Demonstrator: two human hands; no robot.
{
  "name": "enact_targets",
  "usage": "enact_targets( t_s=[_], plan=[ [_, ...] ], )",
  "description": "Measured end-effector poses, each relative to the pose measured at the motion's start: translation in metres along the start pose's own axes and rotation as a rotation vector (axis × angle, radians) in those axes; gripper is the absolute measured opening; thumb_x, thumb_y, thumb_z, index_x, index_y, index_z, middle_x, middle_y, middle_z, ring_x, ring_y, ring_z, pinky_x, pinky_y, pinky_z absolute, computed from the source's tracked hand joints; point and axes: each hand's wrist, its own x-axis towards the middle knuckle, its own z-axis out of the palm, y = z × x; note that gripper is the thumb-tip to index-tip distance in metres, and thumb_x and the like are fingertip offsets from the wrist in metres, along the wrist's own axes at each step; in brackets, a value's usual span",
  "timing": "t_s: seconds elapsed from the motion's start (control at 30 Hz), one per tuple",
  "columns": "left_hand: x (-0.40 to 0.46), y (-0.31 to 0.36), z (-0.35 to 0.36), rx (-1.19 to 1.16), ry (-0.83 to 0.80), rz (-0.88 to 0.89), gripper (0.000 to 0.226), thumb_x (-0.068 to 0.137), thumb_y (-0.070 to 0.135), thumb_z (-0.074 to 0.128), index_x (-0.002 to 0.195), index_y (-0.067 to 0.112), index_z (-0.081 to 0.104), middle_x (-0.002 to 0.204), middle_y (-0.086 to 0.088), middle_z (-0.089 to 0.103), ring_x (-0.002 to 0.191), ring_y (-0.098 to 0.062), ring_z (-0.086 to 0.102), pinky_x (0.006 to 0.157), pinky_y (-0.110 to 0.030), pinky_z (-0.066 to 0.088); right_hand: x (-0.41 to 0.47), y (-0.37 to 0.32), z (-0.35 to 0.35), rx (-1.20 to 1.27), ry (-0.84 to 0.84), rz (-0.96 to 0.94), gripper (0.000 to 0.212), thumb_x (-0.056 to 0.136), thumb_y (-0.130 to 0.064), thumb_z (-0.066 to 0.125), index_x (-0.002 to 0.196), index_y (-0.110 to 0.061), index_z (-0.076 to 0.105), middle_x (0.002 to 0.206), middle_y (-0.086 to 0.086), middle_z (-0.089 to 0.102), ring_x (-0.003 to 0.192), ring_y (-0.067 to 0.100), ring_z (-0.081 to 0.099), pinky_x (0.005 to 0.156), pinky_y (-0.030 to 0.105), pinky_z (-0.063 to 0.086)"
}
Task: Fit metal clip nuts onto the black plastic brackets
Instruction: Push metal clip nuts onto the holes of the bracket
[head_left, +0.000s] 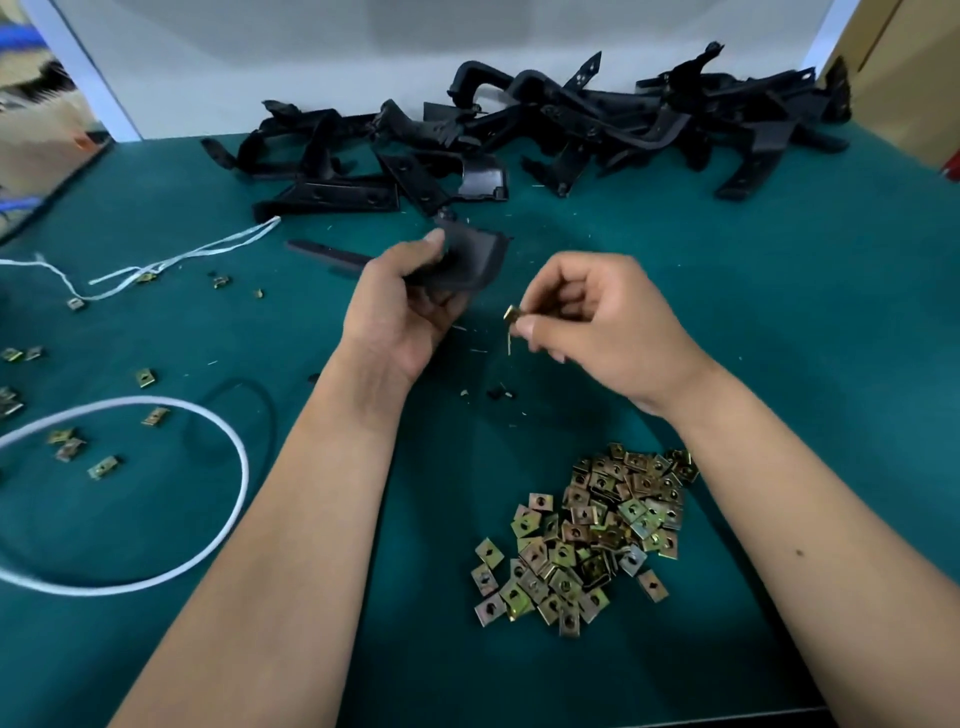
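Head view: left hand (402, 306) grips black bracket (467, 257) above green tabletop (779, 291). Right hand (597, 322) fingers pinch clip nut (511, 314) (brass-coloured), just beside bracket, not touching. Loose nut pile (587, 540) near, bracket heap (519, 135) behind.

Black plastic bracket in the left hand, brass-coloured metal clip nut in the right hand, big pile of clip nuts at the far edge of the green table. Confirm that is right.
One error: the big pile of clip nuts lies near the person, under the right forearm; the far edge holds the heap of black brackets. The head view shows it. The left hand does grip the black plastic bracket, and the right hand pinches the brass-coloured metal clip nut.
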Motion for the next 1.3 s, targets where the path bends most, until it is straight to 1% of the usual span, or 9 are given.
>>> enact_targets(
  t_s=[0.07,0.17,0.23,0.3,0.4,0.57,0.7,1.0,1.3],
  plan=[
    [-0.001,-0.003,0.001,-0.074,0.05,-0.012,0.015,0.099,0.015,0.061,0.085,0.012,0.06,0.076,-0.003,0.069,0.075,-0.02,0.072,0.068,-0.035,0.061,0.003,0.003,0.0,0.169,0.107,0.073,0.012,0.086,0.006,0.073,0.092,-0.005,0.072,0.078,0.015,0.072,0.066,0.014,0.063,0.056,0.024,0.049],
    [-0.002,-0.008,0.009,-0.039,0.079,0.079,0.025,0.101,0.038,0.061,0.101,0.013,0.061,0.08,-0.002,0.072,0.084,-0.017,0.07,0.066,-0.035,0.06,0.006,0.007,-0.001,0.296,0.224,0.184,0.017,0.089,0.007,0.067,0.092,-0.008,0.076,0.076,0.007,0.071,0.067,0.015,0.06,0.058,0.024,0.048],
    [-0.004,-0.012,0.014,0.038,0.141,0.148,0.034,0.099,0.045,0.063,0.107,0.012,0.061,0.075,0.002,0.074,0.075,-0.012,0.072,0.065,-0.033,0.059,0.007,0.007,-0.001,0.358,0.263,0.237,0.017,0.09,0.006,0.067,0.091,-0.008,0.077,0.076,0.006,0.07,0.067,0.015,0.058,0.06,0.026,0.048],
    [-0.007,-0.017,0.017,0.072,0.206,0.163,0.035,0.096,0.046,0.067,0.101,0.013,0.059,0.069,0.004,0.07,0.064,-0.013,0.069,0.061,-0.029,0.057,0.006,0.007,0.001,0.403,0.252,0.259,0.014,0.089,0.004,0.069,0.092,-0.007,0.078,0.08,0.008,0.071,0.068,0.016,0.059,0.062,0.027,0.049],
    [-0.011,-0.021,0.018,0.089,0.296,0.161,0.04,0.091,0.049,0.072,0.087,0.015,0.05,0.057,0.006,0.059,0.051,-0.015,0.056,0.051,-0.025,0.051,0.003,0.002,0.004,0.454,0.181,0.221,0.013,0.089,0.004,0.072,0.096,-0.005,0.078,0.083,0.009,0.074,0.07,0.014,0.063,0.061,0.022,0.051],
    [-0.013,-0.022,0.022,0.147,0.294,0.275,0.041,0.094,0.039,0.073,0.075,0.017,0.045,0.051,0.006,0.049,0.042,-0.013,0.046,0.043,-0.025,0.042,0.0,-0.003,0.015,0.441,0.107,0.168,0.01,0.088,0.005,0.073,0.094,-0.003,0.076,0.082,0.012,0.074,0.067,0.014,0.065,0.057,0.021,0.052],
    [-0.013,-0.027,0.025,0.149,0.291,0.27,0.042,0.094,0.033,0.074,0.07,0.016,0.045,0.047,0.007,0.046,0.038,-0.012,0.044,0.04,-0.022,0.039,-0.001,-0.004,0.021,0.423,0.094,0.149,0.012,0.088,0.007,0.072,0.089,-0.004,0.074,0.077,0.01,0.073,0.065,0.013,0.064,0.056,0.021,0.051],
    [-0.019,-0.027,0.029,0.111,0.374,0.217,0.034,0.095,0.032,0.073,0.081,0.012,0.049,0.045,0.008,0.05,0.037,-0.011,0.049,0.04,-0.022,0.042,0.0,-0.002,0.031,0.267,0.154,0.081,0.011,0.088,0.006,0.072,0.089,-0.005,0.074,0.072,0.007,0.071,0.063,0.014,0.064,0.056,0.023,0.053],
    [-0.017,-0.026,0.028,0.107,0.427,0.219,0.031,0.095,0.03,0.073,0.082,0.013,0.05,0.057,0.002,0.055,0.048,-0.018,0.055,0.049,-0.029,0.05,0.0,0.0,0.036,0.311,0.181,0.033,0.014,0.089,0.006,0.07,0.092,-0.006,0.076,0.076,0.01,0.072,0.067,0.017,0.066,0.06,0.024,0.054]
  ],
)
